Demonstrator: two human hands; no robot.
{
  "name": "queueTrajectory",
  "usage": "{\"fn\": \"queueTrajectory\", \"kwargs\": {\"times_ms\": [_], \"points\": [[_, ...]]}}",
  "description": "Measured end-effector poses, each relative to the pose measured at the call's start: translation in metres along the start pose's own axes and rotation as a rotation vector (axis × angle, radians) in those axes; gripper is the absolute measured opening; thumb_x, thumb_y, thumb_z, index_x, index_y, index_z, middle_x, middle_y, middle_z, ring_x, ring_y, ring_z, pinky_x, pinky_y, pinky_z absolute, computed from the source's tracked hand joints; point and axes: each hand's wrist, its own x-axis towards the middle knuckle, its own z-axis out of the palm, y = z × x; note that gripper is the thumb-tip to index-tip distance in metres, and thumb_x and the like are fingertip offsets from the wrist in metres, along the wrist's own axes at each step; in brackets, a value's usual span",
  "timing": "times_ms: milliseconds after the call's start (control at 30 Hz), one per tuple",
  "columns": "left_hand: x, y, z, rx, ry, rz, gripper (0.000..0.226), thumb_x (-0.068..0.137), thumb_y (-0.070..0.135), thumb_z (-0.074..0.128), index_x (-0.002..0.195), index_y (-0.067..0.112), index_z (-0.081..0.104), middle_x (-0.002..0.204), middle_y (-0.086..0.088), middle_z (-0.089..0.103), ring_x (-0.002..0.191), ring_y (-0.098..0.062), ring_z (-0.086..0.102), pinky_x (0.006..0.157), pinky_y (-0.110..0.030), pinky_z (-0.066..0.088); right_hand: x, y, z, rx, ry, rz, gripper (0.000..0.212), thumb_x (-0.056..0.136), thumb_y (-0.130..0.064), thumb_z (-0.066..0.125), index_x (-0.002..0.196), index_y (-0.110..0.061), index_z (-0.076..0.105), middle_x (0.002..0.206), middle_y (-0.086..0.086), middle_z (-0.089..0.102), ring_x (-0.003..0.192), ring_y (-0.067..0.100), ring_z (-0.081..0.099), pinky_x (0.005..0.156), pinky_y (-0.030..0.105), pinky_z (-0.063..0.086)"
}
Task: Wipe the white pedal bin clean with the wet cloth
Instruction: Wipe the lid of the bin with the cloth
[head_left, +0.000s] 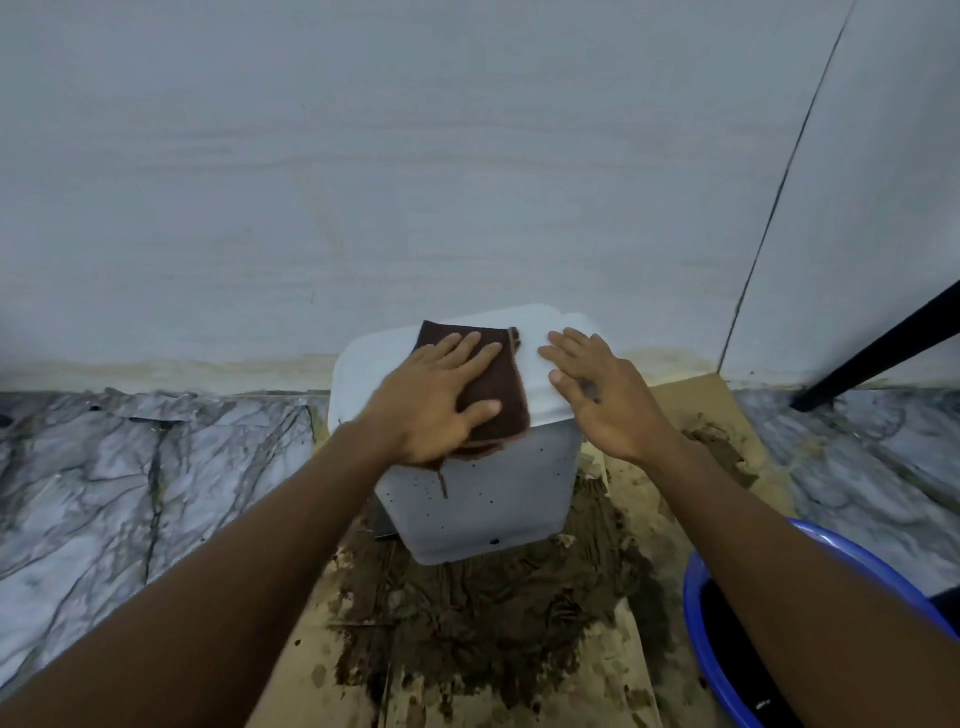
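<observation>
Muddy cardboard (322, 670) | pedal bin (483, 509) | left hand (431, 410) flat on cloth (498, 395) atop lid (363, 384) | right hand (602, 400) flat beside

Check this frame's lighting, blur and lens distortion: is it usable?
Head view: dim, flat bluish light with no glare; wide-angle distortion bows the skirting; slightly soft overall, but the left hand pressing the brown cloth, the right hand and the dark specks on the white pedal bin are readable.

Brown cloth (485, 387) atop white bin (478, 499)
</observation>
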Motion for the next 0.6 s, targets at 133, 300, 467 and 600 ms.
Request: {"fn": "queueTrajectory", "kwargs": {"times_ms": [133,300,467,600], "points": [[-0.034,-0.033,0.002,0.076,0.061,0.028,0.076,0.094,0.073,0.024,0.159,0.039,0.004,0.168,0.005,0.003,0.155,-0.017,0.002,0.123,-0.035,0.001,0.001,0.001,-0.003,-0.022,-0.02,-0.01,0.04,0.106,-0.03,0.04,0.144,-0.021,0.05,0.158,-0.006,0.035,0.15,0.007,0.019,0.12,0.019,0.004],[-0.005,0.001,0.01,0.073,0.091,-0.058,0.071,0.098,0.07,0.017,0.159,0.036,0.004,0.168,-0.001,0.003,0.155,-0.02,-0.001,0.125,-0.038,-0.001,0.001,0.001,-0.001,0.01,-0.011,-0.002,0.039,0.106,-0.023,0.042,0.144,-0.017,0.05,0.157,-0.002,0.036,0.15,0.011,0.019,0.124,0.026,0.005],[0.027,0.042,0.017,0.097,0.092,-0.065,0.074,0.096,0.07,0.014,0.159,0.032,0.006,0.168,-0.005,0.007,0.155,-0.022,0.002,0.126,-0.043,0.005,0.001,0.001,-0.004,0.037,0.008,-0.004,0.042,0.106,-0.019,0.043,0.148,-0.013,0.043,0.156,0.0,0.037,0.15,0.013,0.022,0.124,0.028,0.005],[-0.004,0.009,0.015,0.069,0.131,-0.051,0.07,0.098,0.068,0.018,0.159,0.035,0.01,0.168,0.001,0.008,0.155,-0.017,0.004,0.126,-0.035,0.001,0.0,0.003,-0.002,0.062,-0.007,-0.011,0.041,0.106,-0.019,0.042,0.146,-0.014,0.046,0.157,-0.003,0.037,0.149,0.009,0.021,0.124,0.026,0.005]]}}
